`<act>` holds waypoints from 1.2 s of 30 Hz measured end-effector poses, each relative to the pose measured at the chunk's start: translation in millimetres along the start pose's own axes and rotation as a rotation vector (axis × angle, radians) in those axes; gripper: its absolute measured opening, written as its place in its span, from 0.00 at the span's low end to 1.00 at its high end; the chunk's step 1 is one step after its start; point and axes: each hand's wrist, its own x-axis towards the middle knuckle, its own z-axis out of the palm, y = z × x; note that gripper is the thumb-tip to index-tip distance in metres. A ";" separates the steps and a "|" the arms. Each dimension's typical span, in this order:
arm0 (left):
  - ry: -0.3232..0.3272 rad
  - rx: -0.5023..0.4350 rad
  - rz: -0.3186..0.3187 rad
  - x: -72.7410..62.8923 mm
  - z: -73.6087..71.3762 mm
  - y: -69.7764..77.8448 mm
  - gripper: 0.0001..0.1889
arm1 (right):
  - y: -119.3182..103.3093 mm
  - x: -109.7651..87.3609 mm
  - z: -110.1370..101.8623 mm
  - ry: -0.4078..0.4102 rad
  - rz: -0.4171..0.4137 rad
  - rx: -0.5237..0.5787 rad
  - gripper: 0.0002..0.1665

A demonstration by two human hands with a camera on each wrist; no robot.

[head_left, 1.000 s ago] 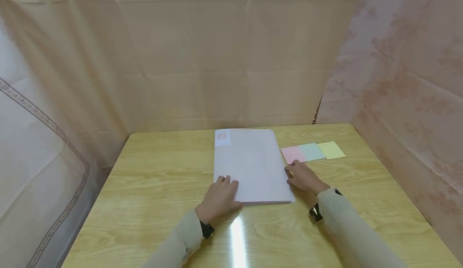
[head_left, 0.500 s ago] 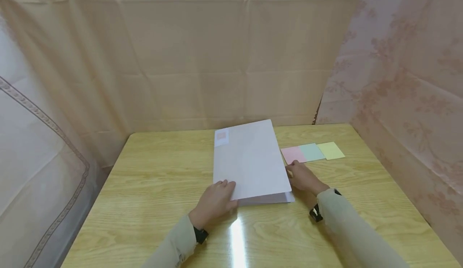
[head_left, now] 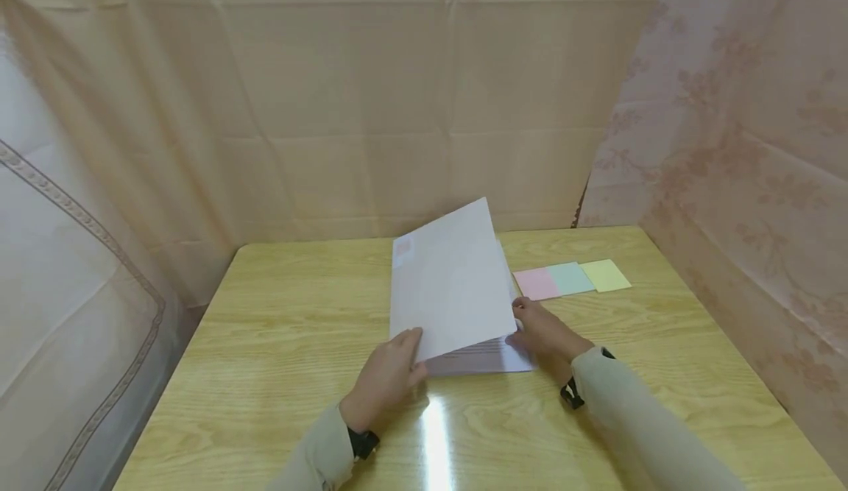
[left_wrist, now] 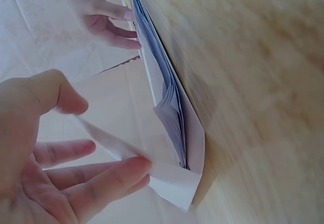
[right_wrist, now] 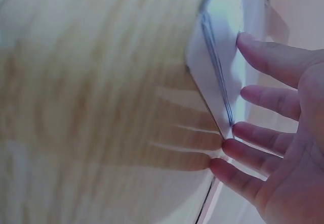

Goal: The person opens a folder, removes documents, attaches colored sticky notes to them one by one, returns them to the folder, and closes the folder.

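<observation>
Cover (head_left: 457, 277) of folder (head_left: 400, 307) has swung up higher vs 0.5 s ago, far R corner raised most; L hand (head_left: 380, 373) went a bit down & left, R hand (head_left: 546, 329) a bit left, over folder's R edge. Coloured squares haven't shifted.

Folder sits on table (head_left: 278, 344), spine side to the left, nearly at table's far edge. Cover now slants, w/ printed pages (head_left: 486, 355) showing under its near edge; L wrist view has several sheets in a stack, one bent up. Small label (head_left: 403, 249) w/ a reddish patch at folder's far L corner.

L hand at folder's near L part: fingers bent, cover's near edge held b/w thumb & fingers. R hand at folder's R edge: fingers fairly straight & spread, tips touching edge, thumb tip on white paper; no clench seen.

To folder's R, near it: pink square (head_left: 533, 284), then green square (head_left: 570, 278), then yellow square (head_left: 606, 275), in a row. Both arms in pale sleeves, dk straps at wrists, coming in from folder's near side. Bright glare strip (head_left: 436, 439) on tabletop, near side of folder. Behind folder: beige cloth (head_left: 344, 93); far R of it, floral cloth (head_left: 748, 145); far L, whitish cloth (head_left: 59, 270) w/ patterned band.
</observation>
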 end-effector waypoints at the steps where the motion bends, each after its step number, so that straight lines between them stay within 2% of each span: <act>1: 0.007 -0.012 -0.020 -0.9 0.2 0.3 0.25 | -0.8 -0.4 0.9 -0.010 -0.005 0.001 0.29; 3: 0.020 -0.040 -0.059 -2.6 -0.1 1.3 0.25 | -2.4 -1.1 2.0 -0.013 -0.019 -0.016 0.32; 11: 0.031 -0.168 -0.241 -6.4 -5.4 5.1 0.27 | -6.0 -0.9 3.1 -0.066 0.030 0.015 0.40; 18: 0.093 -0.299 -0.340 -6.3 -8.4 3.8 0.28 | -4.8 -0.4 4.9 -0.072 0.088 0.001 0.41; 25: 0.108 -0.449 -0.523 -9.8 -11.9 -1.9 0.27 | -6.1 0.7 5.1 -0.074 0.100 0.026 0.42; 29: 0.144 -0.494 -0.564 -13.5 -14.1 -7.0 0.25 | -8.2 1.2 5.1 -0.068 0.090 0.034 0.42; 36: 0.269 -0.481 -0.570 -19.8 -18.1 -18.5 0.21 | -10.3 2.9 5.4 -0.061 0.085 0.036 0.42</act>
